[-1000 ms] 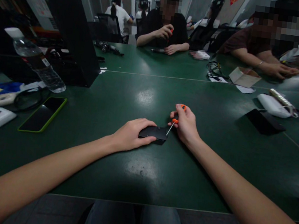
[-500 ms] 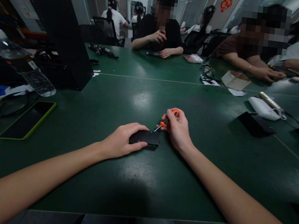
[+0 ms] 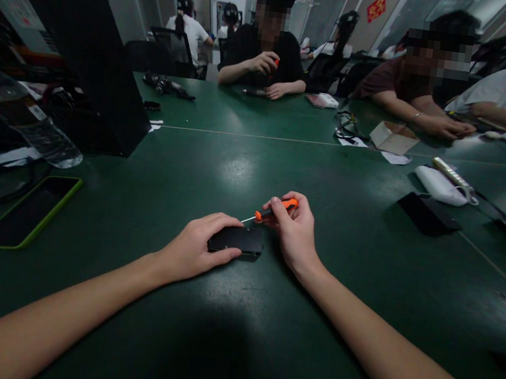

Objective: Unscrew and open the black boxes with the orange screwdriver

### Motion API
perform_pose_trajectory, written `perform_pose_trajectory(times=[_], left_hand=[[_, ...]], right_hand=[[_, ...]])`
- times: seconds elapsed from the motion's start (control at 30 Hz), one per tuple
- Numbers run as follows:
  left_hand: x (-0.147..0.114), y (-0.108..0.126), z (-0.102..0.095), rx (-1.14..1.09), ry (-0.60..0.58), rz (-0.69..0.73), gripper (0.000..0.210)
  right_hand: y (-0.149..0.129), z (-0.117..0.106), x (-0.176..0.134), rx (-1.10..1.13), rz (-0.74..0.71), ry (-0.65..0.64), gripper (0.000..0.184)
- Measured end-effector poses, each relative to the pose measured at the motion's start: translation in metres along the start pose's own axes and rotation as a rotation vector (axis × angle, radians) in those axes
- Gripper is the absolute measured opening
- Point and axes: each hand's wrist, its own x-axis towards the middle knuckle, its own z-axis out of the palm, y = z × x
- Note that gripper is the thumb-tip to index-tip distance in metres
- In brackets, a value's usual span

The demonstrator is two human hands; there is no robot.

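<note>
A small black rectangular box (image 3: 241,239) lies on the green table in front of me. My left hand (image 3: 199,241) grips its left end, thumb along the near side and fingers over the far side. My right hand (image 3: 294,229) is closed around the orange and black handle of a screwdriver (image 3: 289,204), just right of the box. The thin metal shaft points left and down toward the box's far edge, close to my left fingertips. Whether the tip touches the box I cannot tell.
On the left are a green-edged phone (image 3: 28,213), a plastic bottle (image 3: 30,110) and a tall black cabinet (image 3: 88,56). A black block (image 3: 429,213), a white device (image 3: 440,184) and an open carton (image 3: 393,138) stand on the right. Other people sit across the table.
The screwdriver's shaft has swung to a flatter angle, and its tip has shifted left along the box's far edge. My left hand still holds the box. The whole view has turned slightly.
</note>
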Motion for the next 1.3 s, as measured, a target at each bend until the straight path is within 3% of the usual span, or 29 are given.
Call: perform_pose_trajectory(times=[0.13,0.8,0.93,1.07,1.2,1.3], left_hand=[[-0.001,-0.001,0.001,-0.008,0.017,0.011,0.037],[0.002,-0.005,-0.004,-0.022,0.091,-0.049,0.036],[0.002,-0.006,-0.004,-0.014,0.085,-0.039,0.038],[0.001,-0.007,-0.004,-0.017,0.068,-0.004,0.040],[0.002,-0.006,-0.004,-0.012,0.073,0.005,0.038],[0.002,-0.005,-0.004,-0.007,0.077,0.012,0.037]], right_hand=[[-0.004,0.002,-0.005,-0.050,-0.022,-0.008,0.047],[0.001,0.007,-0.008,0.063,0.252,0.057,0.054],[0.000,0.007,-0.010,-0.046,0.145,0.011,0.048],[-0.004,-0.002,-0.003,-0.355,-0.013,-0.116,0.040],[-0.008,-0.013,0.010,-0.705,-0.159,-0.236,0.044],[-0.010,-0.015,0.014,-0.758,-0.172,-0.266,0.050]])
